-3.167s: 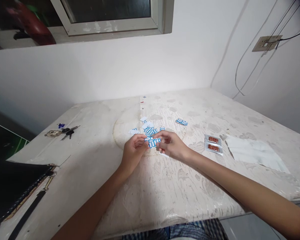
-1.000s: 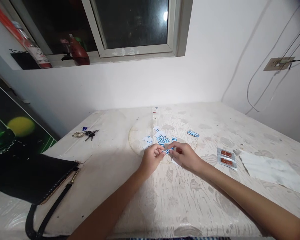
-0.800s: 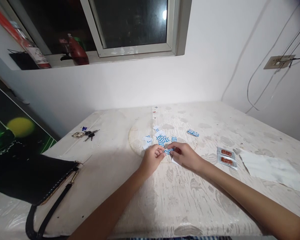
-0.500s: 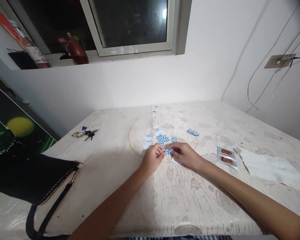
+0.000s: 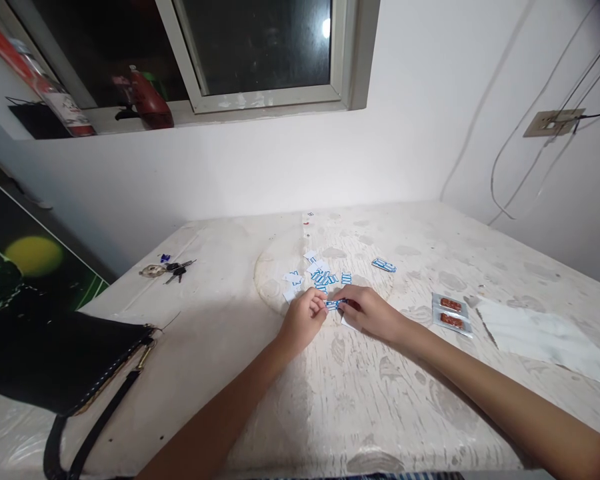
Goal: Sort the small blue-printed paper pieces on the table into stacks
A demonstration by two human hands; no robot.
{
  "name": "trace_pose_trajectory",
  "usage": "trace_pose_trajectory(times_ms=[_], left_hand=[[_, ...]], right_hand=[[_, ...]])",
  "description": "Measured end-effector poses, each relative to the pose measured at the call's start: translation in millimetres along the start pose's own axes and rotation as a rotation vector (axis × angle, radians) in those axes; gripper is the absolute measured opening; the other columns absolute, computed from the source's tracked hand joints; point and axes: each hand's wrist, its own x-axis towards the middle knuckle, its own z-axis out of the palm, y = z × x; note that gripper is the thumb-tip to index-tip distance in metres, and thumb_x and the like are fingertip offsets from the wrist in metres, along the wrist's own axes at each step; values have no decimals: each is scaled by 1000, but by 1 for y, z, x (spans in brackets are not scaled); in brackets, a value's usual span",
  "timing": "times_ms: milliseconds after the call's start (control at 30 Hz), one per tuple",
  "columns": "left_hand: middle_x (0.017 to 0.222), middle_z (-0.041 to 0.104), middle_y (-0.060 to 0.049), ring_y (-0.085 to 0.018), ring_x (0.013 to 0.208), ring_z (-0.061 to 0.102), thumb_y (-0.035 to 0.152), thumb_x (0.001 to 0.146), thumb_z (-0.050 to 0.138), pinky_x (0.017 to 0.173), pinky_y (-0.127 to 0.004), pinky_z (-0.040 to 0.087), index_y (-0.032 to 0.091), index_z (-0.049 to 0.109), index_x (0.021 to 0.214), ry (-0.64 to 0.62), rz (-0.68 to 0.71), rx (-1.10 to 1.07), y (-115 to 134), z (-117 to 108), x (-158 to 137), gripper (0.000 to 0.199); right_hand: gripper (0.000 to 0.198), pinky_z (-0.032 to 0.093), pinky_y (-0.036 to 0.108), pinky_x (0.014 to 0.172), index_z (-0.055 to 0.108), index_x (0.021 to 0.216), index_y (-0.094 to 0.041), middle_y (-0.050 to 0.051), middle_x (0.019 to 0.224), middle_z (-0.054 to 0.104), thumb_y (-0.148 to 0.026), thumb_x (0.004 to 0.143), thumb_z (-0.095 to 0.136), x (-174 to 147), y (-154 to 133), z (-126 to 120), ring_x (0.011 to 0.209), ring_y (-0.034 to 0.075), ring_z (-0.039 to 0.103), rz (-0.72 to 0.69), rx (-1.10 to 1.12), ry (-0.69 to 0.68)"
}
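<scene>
Between my two hands is a small blue-and-white paper strip (image 5: 333,305), low over the table. My left hand (image 5: 305,317) pinches its left end, fingers curled. At the other end, my right hand (image 5: 367,308) pinches it between thumb and fingers. Just beyond my fingers lies a loose pile of blue-printed paper pieces (image 5: 323,275). A few mostly white paper pieces (image 5: 293,279) lie left of the pile, and one white piece (image 5: 349,323) sticks out under my right hand. Apart from the pile, to the right, rests a small stack of blue-printed strips (image 5: 383,265).
Two blister packs with reddish contents (image 5: 451,313) lie right of my right hand, beside a white cloth (image 5: 545,340). Keys (image 5: 177,269) lie on the left. A black bag (image 5: 70,360) with a strap covers the near left. Bottles stand on the window sill (image 5: 200,113).
The whole view has shifted slightly. Both hands keep hold of the paper strip in nearly the same pose; the strip looks slightly tilted compared with before.
</scene>
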Motion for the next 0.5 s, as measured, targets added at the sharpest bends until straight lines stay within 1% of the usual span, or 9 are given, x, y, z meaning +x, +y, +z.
trace_pose_trajectory(times_ms=[167,367,500], left_hand=[[70,56,1,-8,59,50,12,70,49,55,-19,41,17,53,84,1,14,31,-1,0,1,15],[72,57,1,-7,60,49,13,70,49,56,-19,41,17,53,85,-8,6,46,1,0,2,16],[70,57,1,-8,59,50,14,70,49,57,-19,41,17,54,83,-9,-27,65,5,-1,3,14]], right_hand=[[32,43,29,73,62,103,-18,7,87,61,-9,79,42,-1,-3,-3,82,16,55,-81,-101,-34],[32,43,30,74,60,105,-18,8,93,61,-10,79,43,-1,0,-7,83,16,56,-36,-157,-49],[31,43,30,78,60,104,-16,8,97,62,-9,78,45,0,6,-8,87,17,56,-47,-135,-29]])
